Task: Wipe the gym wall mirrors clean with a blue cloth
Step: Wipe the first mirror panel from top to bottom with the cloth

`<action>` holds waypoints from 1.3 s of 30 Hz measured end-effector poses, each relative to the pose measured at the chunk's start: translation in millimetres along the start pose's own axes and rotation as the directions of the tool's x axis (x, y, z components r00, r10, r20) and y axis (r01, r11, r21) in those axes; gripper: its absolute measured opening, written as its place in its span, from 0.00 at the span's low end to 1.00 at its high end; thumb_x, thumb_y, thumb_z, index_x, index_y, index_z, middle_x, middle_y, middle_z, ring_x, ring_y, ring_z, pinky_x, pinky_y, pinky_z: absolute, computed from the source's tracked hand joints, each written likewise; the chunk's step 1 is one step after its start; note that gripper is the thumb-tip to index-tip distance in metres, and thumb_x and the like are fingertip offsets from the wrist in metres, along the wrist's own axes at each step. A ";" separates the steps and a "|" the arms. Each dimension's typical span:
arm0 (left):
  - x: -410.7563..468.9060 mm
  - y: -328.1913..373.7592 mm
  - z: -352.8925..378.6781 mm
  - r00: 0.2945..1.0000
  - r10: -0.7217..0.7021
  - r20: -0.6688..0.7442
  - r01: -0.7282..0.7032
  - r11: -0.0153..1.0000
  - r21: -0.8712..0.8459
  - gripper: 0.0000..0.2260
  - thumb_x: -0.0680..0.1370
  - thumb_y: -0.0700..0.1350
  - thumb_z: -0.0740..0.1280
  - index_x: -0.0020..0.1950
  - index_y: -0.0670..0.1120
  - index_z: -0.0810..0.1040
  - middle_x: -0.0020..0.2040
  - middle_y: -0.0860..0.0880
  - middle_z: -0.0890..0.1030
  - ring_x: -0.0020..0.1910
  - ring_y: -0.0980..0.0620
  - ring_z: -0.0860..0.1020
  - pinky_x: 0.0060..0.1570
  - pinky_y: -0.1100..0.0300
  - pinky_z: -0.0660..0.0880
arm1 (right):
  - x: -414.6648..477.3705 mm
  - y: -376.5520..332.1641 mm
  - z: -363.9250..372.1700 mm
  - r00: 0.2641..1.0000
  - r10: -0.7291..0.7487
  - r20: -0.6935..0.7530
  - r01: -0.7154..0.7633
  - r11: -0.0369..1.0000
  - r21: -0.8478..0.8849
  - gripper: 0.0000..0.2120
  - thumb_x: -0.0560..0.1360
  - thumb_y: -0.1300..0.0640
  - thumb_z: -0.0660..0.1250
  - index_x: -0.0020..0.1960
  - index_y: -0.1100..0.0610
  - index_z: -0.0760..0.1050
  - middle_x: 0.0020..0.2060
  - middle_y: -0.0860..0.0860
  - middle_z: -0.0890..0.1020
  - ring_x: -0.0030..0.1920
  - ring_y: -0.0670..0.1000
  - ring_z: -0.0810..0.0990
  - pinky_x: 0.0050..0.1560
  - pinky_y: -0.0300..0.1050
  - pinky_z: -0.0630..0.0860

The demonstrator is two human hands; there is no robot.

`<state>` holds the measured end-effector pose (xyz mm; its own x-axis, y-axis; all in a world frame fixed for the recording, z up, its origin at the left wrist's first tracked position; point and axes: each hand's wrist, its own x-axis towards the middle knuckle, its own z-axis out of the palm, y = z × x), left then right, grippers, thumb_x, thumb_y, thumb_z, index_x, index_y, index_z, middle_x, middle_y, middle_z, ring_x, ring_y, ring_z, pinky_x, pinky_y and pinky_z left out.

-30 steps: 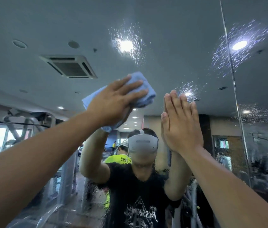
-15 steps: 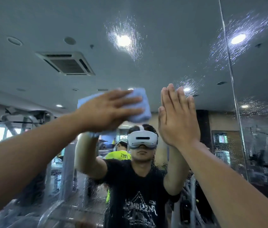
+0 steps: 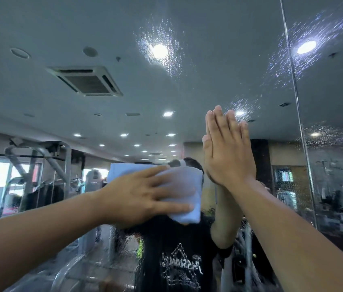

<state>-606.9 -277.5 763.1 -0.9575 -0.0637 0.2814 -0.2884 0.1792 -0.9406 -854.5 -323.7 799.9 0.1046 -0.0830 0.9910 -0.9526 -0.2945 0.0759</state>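
A large wall mirror (image 3: 187, 85) fills the view, speckled with spray droplets near the reflected ceiling lights. My left hand (image 3: 145, 197) presses a folded blue cloth (image 3: 187, 199) flat against the glass with straight, spread fingers, at the height of my reflected head. Beside it to the right, my right hand (image 3: 227, 148) rests flat on the mirror, fingers straight and pointing up. The cloth is blurred by motion and covers my reflection's face.
A vertical seam (image 3: 297, 114) separates this mirror panel from a second panel (image 3: 335, 165) on the right, which is also wet with droplets. The glass reflects gym machines (image 3: 40, 175) at the left and a ceiling vent (image 3: 86, 81).
My left hand has swept the cloth downward and a little to the right across the glass. My right hand has stayed flat on the mirror in the same place.
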 end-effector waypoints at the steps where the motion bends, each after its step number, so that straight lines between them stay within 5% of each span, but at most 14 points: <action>1: -5.3 -2.8 -1.1 0.998 0.056 0.024 -0.056 0.998 -0.003 0.27 0.78 0.42 0.63 0.78 0.55 0.68 0.80 0.50 0.63 0.80 0.43 0.59 0.73 0.41 0.65 | -0.1 0.2 0.2 1.000 -0.001 0.004 0.001 1.000 -0.003 0.31 0.83 0.47 0.39 0.84 0.56 0.51 0.83 0.52 0.52 0.83 0.57 0.49 0.80 0.56 0.41; 5: -0.8 -41.0 -1.4 0.997 0.078 0.010 -0.078 0.997 0.028 0.24 0.80 0.43 0.64 0.76 0.55 0.70 0.79 0.49 0.65 0.79 0.42 0.61 0.73 0.41 0.65 | -0.1 0.5 0.0 1.000 0.000 0.007 0.000 1.000 0.004 0.31 0.83 0.47 0.39 0.84 0.55 0.51 0.83 0.51 0.51 0.83 0.57 0.49 0.80 0.55 0.40; 13: 36.7 -100.0 -13.3 0.869 -0.442 -0.222 0.462 0.885 0.048 0.20 0.81 0.43 0.58 0.72 0.47 0.76 0.74 0.43 0.72 0.73 0.36 0.69 0.69 0.39 0.69 | -1.6 2.4 1.0 1.000 -0.013 -0.014 0.013 0.999 0.029 0.29 0.85 0.47 0.41 0.84 0.54 0.52 0.83 0.52 0.53 0.83 0.56 0.49 0.80 0.54 0.40; 16: 28.6 -64.5 -3.1 0.876 -0.418 -0.240 0.436 0.899 0.028 0.21 0.79 0.42 0.64 0.73 0.49 0.74 0.75 0.45 0.71 0.75 0.37 0.67 0.69 0.39 0.69 | -1.5 1.8 -0.5 1.000 -0.012 -0.024 0.013 0.999 0.032 0.30 0.85 0.47 0.41 0.84 0.55 0.53 0.83 0.52 0.54 0.83 0.57 0.51 0.80 0.54 0.41; 20: -7.2 -6.7 2.3 0.980 -0.184 -0.075 0.186 0.983 0.013 0.31 0.74 0.47 0.72 0.77 0.55 0.69 0.79 0.48 0.65 0.79 0.41 0.61 0.73 0.39 0.65 | -0.8 1.7 -2.1 1.000 -0.007 0.005 0.006 1.000 0.028 0.31 0.83 0.46 0.38 0.84 0.54 0.50 0.83 0.51 0.51 0.83 0.56 0.48 0.80 0.53 0.38; 24: -40.4 -6.2 -5.1 1.000 -0.010 0.025 0.010 1.000 0.015 0.32 0.72 0.50 0.76 0.76 0.55 0.71 0.78 0.49 0.67 0.79 0.43 0.62 0.74 0.42 0.64 | -0.8 2.8 -2.2 1.000 -0.011 0.025 0.010 1.000 0.023 0.31 0.83 0.46 0.36 0.84 0.54 0.47 0.84 0.50 0.48 0.83 0.56 0.45 0.80 0.54 0.37; 28: -50.8 -57.8 -10.7 0.977 -0.204 -0.062 0.209 0.973 0.097 0.21 0.83 0.48 0.62 0.76 0.51 0.69 0.78 0.45 0.67 0.78 0.40 0.63 0.73 0.40 0.65 | -1.6 2.1 -0.6 1.000 -0.012 0.005 0.011 1.000 0.025 0.31 0.84 0.47 0.38 0.84 0.55 0.51 0.83 0.52 0.52 0.83 0.57 0.49 0.81 0.57 0.42; 32: -38.9 -95.5 -14.7 0.842 -0.514 -0.161 0.529 0.847 0.061 0.21 0.83 0.45 0.57 0.76 0.48 0.70 0.77 0.43 0.68 0.76 0.37 0.65 0.71 0.37 0.67 | -1.7 3.1 1.0 1.000 -0.014 0.005 0.014 1.000 0.024 0.30 0.84 0.47 0.39 0.84 0.55 0.50 0.83 0.52 0.51 0.83 0.57 0.48 0.80 0.55 0.40; 35: -22.4 -75.6 -7.4 0.746 -0.622 -0.239 0.646 0.763 0.028 0.23 0.80 0.43 0.59 0.75 0.49 0.70 0.76 0.44 0.70 0.77 0.38 0.64 0.72 0.40 0.66 | -1.7 3.2 1.7 1.000 -0.013 -0.004 0.013 1.000 0.018 0.30 0.84 0.47 0.39 0.84 0.55 0.50 0.83 0.52 0.51 0.83 0.57 0.48 0.80 0.54 0.39; 39: -24.5 -35.7 -1.2 0.886 -0.437 -0.157 0.450 0.891 0.059 0.25 0.78 0.46 0.68 0.76 0.50 0.71 0.78 0.45 0.67 0.78 0.39 0.62 0.71 0.39 0.66 | -1.7 2.3 2.6 1.000 -0.012 -0.016 0.012 1.000 0.017 0.30 0.84 0.47 0.40 0.84 0.56 0.52 0.83 0.53 0.53 0.83 0.58 0.50 0.80 0.55 0.41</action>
<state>-573.1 -281.2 790.1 -0.7234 0.0194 0.6902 -0.6875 0.0731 -0.7225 -856.2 -326.7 798.1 0.1113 -0.0644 0.9917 -0.9462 -0.3118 0.0860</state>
